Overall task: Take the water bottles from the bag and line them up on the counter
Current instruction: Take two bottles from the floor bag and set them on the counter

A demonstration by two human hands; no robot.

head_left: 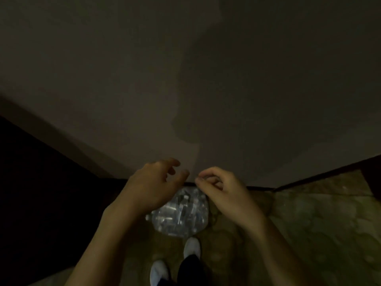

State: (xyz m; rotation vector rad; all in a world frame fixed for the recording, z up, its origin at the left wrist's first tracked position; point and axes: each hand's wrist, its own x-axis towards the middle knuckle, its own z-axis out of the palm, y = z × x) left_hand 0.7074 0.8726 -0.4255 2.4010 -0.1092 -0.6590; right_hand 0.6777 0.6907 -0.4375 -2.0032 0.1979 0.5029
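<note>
The head view is dim and looks steeply down past both forearms to the floor. The left hand [153, 182] is held out with its fingers spread and loosely bent, the thumb apart from them; nothing is in it. The right hand [218, 188] is just beside it, fingers curled inward with the thumb tip meeting the forefinger, as in a pinch. Whether anything thin lies between those fingertips cannot be told in this light. The two hands nearly meet at their fingertips without touching.

Directly below and between the hands lies the bag of water bottles [181, 213], a clear, shiny plastic bundle on the floor. Its left edge runs under the left wrist, and its upper right corner is hidden behind the right hand. Inside it, pale glints and short bright bars suggest bottles packed close together, but single bottles cannot be made out, so which way they point and how their long axes run cannot be told. The bundle as a whole looks roughly square with rounded corners, neither axis plainly longer.

Nearer the person than the bag are two light shoes [191, 247], one just below the bag's lower edge and the other lower and to the left. The patterned floor [309, 223] spreads out to the right of the right hand. Beyond the fingertips rises a plain wall [185, 79] carrying a dark shadow.
</note>
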